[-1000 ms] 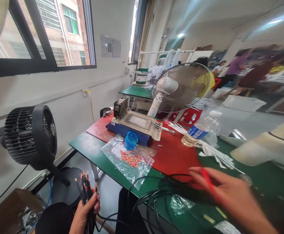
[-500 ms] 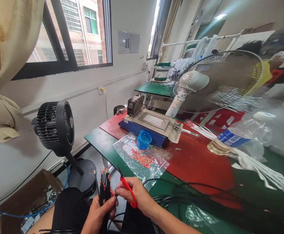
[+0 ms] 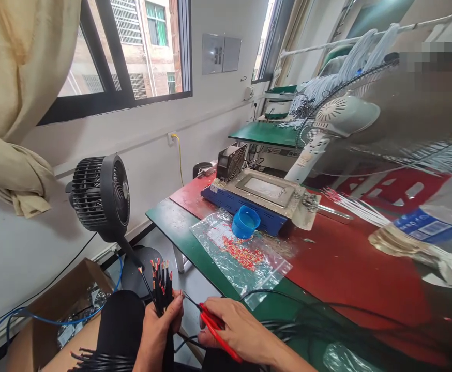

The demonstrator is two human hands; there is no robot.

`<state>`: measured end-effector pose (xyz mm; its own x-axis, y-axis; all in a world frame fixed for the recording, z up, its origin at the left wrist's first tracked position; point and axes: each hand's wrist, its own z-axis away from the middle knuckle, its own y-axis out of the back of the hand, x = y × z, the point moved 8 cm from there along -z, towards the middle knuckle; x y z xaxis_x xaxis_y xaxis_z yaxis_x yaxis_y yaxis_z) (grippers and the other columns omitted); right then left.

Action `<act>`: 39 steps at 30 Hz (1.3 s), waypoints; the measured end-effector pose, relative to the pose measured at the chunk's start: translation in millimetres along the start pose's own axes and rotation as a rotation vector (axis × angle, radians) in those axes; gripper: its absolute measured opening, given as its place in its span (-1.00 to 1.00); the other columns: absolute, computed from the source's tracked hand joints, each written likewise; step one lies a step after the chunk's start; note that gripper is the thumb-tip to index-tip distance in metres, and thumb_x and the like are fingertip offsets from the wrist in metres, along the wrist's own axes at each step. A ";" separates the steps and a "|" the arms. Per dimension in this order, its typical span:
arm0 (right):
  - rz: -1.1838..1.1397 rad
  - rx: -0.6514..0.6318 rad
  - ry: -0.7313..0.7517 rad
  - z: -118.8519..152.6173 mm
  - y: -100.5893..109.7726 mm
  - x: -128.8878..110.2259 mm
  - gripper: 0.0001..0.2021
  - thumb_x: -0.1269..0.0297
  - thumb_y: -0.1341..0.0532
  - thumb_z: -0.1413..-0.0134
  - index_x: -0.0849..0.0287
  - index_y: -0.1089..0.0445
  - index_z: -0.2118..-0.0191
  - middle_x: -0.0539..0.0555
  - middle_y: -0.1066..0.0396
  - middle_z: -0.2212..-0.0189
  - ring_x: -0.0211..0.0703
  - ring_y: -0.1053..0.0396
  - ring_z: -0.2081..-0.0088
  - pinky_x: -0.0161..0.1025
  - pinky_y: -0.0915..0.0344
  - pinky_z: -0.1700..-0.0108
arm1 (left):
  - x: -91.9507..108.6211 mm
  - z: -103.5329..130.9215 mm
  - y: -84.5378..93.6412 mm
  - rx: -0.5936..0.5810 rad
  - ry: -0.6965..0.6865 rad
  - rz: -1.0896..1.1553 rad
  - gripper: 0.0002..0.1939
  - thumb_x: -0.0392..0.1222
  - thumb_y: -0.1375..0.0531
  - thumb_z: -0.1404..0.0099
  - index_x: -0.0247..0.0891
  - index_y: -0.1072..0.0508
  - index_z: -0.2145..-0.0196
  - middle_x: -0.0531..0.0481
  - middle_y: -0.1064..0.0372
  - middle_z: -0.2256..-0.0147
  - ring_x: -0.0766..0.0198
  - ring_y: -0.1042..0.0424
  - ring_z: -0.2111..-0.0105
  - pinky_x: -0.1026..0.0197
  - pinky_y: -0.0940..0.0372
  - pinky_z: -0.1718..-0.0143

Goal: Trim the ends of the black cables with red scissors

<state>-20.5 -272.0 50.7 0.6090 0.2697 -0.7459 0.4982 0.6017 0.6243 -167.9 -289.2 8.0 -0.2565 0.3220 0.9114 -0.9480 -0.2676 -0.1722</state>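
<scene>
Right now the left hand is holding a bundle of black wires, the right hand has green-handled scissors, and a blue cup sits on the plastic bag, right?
Not quite. The head view shows the scissors in the right hand have red handles, not green. The rest stands: the left hand holds a bundle of black wires, and a blue cup sits on the plastic bag.

Low in the frame, the wire bundle (image 3: 162, 287) has matt black rubbery sheathing with red and bare tips; the snips (image 3: 216, 328) show glossy red plastic handles. Mid-frame, a clear glossy plastic bag (image 3: 245, 258) lies crinkled on the matt green table (image 3: 171, 227), beside a smooth red mat (image 3: 338, 263). The blue cup (image 3: 245, 222) looks shiny plastic; the tray (image 3: 268, 188) brushed metal; upper left, cream cloth (image 3: 20, 93)
</scene>
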 end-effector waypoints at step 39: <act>-0.732 0.065 -0.112 -12.9 -19.6 25.5 -0.56 -0.12 -0.15 0.04 0.21 -0.25 0.58 -0.13 -0.05 0.75 -0.42 0.03 0.68 -0.38 0.12 0.62 | -14.9 -2.7 -7.2 -0.180 0.057 -0.041 -0.46 0.07 -0.36 0.14 -0.43 -0.44 0.31 0.14 -0.12 0.69 0.47 -0.04 0.66 0.31 0.10 0.59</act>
<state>-22.7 -267.3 16.5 0.1648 -0.2633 -0.9505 0.8340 0.5517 -0.0082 -157.8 -289.6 -5.3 -0.2222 0.3817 0.8972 -0.9750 -0.0877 -0.2042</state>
